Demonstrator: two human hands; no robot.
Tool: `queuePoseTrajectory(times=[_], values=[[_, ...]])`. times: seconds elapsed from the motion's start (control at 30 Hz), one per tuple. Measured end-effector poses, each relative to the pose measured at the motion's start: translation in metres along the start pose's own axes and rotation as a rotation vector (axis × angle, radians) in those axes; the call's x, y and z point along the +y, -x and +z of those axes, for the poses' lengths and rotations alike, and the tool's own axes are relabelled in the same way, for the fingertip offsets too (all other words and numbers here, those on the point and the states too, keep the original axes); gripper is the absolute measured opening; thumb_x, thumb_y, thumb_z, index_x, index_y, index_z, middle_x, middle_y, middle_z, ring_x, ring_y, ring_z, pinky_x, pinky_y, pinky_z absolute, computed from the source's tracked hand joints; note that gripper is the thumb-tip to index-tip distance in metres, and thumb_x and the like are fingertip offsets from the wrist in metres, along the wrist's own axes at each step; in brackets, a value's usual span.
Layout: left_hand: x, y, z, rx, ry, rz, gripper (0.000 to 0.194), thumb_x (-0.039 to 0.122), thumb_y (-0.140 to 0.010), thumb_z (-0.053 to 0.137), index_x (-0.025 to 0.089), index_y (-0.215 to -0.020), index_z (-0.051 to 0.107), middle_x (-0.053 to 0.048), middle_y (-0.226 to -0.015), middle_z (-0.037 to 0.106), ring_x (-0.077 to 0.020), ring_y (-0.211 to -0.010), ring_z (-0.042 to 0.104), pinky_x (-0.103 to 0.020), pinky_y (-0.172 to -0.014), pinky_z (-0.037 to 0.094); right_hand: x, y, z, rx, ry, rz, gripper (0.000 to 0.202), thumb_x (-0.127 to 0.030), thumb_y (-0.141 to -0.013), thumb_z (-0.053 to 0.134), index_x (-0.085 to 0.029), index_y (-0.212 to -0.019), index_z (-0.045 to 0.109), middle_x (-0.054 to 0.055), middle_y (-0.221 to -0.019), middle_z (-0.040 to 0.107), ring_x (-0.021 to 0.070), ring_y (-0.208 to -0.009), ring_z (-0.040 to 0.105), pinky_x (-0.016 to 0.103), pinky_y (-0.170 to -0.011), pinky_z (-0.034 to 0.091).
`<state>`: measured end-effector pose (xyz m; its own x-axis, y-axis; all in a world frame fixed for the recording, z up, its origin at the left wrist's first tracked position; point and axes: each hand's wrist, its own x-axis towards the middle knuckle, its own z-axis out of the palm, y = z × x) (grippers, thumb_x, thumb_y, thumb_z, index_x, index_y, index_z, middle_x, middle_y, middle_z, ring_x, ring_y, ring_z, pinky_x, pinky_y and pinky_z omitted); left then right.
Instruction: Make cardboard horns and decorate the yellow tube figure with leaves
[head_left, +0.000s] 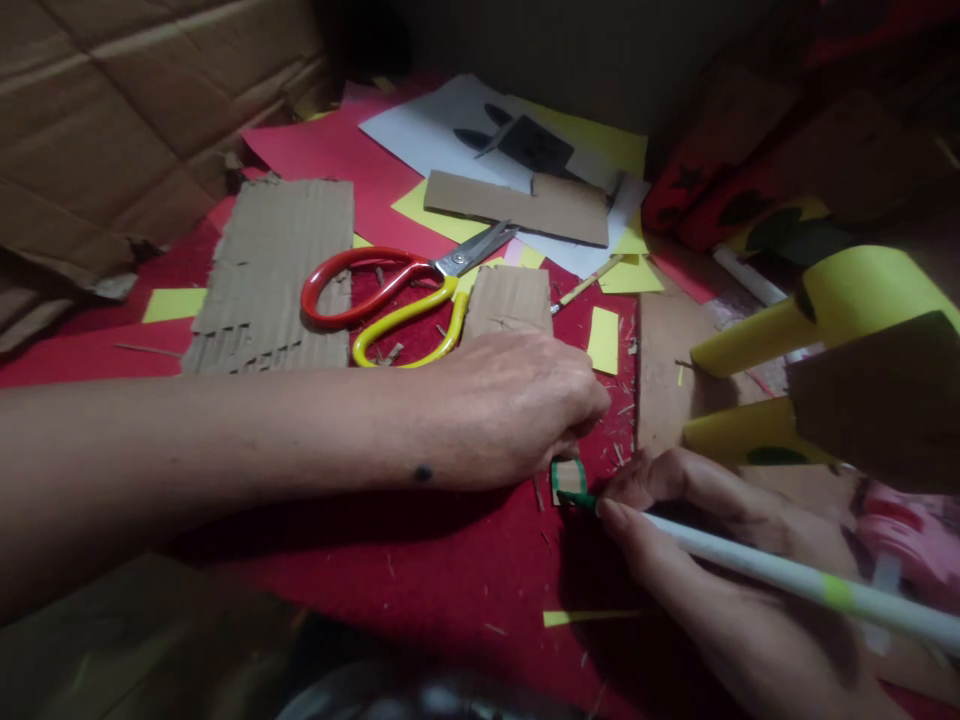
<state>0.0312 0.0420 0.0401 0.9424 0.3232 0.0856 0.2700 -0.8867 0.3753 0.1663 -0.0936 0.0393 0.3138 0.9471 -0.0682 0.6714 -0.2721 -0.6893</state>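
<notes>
A small piece of cardboard (pixel 568 475) with green paint along its edges lies on the red surface. My left hand (pixel 525 400) is closed, knuckles up, its fingertips pressed down at the top edge of that piece; the fingertips are mostly hidden. In my right hand (pixel 675 540) a paintbrush with a white handle (pixel 750 560) is pinched near its bristles. Its green-wet tip (pixel 576 498) touches the lower edge of the cardboard piece. Just beyond my left hand lie scissors (pixel 454 265) with one red and one yellow handle, blades apart, and a cardboard rectangle (pixel 510 300).
Corrugated cardboard (pixel 277 270) lies left of the scissors. At the back are coloured paper sheets (pixel 420 125) and a cardboard strip (pixel 517 208). A yellow paper tube construction (pixel 870 290) and a pink plastic object (pixel 907 540) stand on the right. A large cardboard sheet (pixel 150 90) rises at left.
</notes>
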Motion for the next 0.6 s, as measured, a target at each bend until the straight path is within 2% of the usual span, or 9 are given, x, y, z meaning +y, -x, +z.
queuePoseTrajectory(times=[0.17, 0.37, 0.47, 0.6], values=[[-0.0005, 0.0003, 0.0010, -0.002, -0.011, 0.008, 0.015, 0.015, -0.081, 0.065, 0.017, -0.067, 0.063, -0.003, -0.073, 0.064, -0.0211, -0.075, 0.059, -0.032, -0.065, 0.040, -0.0008, -0.0011, 0.0007, 0.043, -0.020, -0.038, 0.024, -0.037, -0.073, 0.062, -0.025, -0.054, 0.054, -0.001, -0.058, 0.068, 0.0146, -0.047, 0.057, 0.025, -0.043, 0.036], [-0.0012, -0.0003, 0.0014, -0.006, -0.004, 0.016, 0.016, 0.014, -0.083, 0.063, 0.017, -0.068, 0.062, -0.004, -0.073, 0.063, -0.0212, -0.075, 0.058, -0.033, -0.066, 0.041, -0.0022, -0.0019, 0.0019, 0.038, -0.053, -0.006, 0.026, -0.037, -0.074, 0.064, -0.024, -0.053, 0.055, 0.000, -0.059, 0.068, 0.0131, -0.046, 0.055, 0.023, -0.042, 0.039], [-0.0011, -0.0002, 0.0011, -0.008, -0.002, 0.011, 0.015, 0.015, -0.082, 0.065, 0.017, -0.067, 0.061, -0.003, -0.073, 0.063, -0.0207, -0.074, 0.058, -0.033, -0.067, 0.040, -0.0015, -0.0013, 0.0013, 0.005, -0.033, -0.007, 0.026, -0.038, -0.074, 0.061, -0.025, -0.054, 0.053, -0.001, -0.055, 0.064, 0.0135, -0.046, 0.053, 0.024, -0.043, 0.036], [0.0000, 0.0002, 0.0002, -0.010, -0.003, 0.001, 0.015, 0.012, -0.082, 0.063, 0.017, -0.068, 0.061, -0.004, -0.074, 0.063, -0.0204, -0.074, 0.057, -0.032, -0.065, 0.040, -0.0017, -0.0004, 0.0001, 0.021, 0.022, -0.015, 0.022, -0.038, -0.073, 0.059, -0.025, -0.055, 0.054, -0.005, -0.047, 0.057, 0.0127, -0.042, 0.049, 0.026, -0.046, 0.034]])
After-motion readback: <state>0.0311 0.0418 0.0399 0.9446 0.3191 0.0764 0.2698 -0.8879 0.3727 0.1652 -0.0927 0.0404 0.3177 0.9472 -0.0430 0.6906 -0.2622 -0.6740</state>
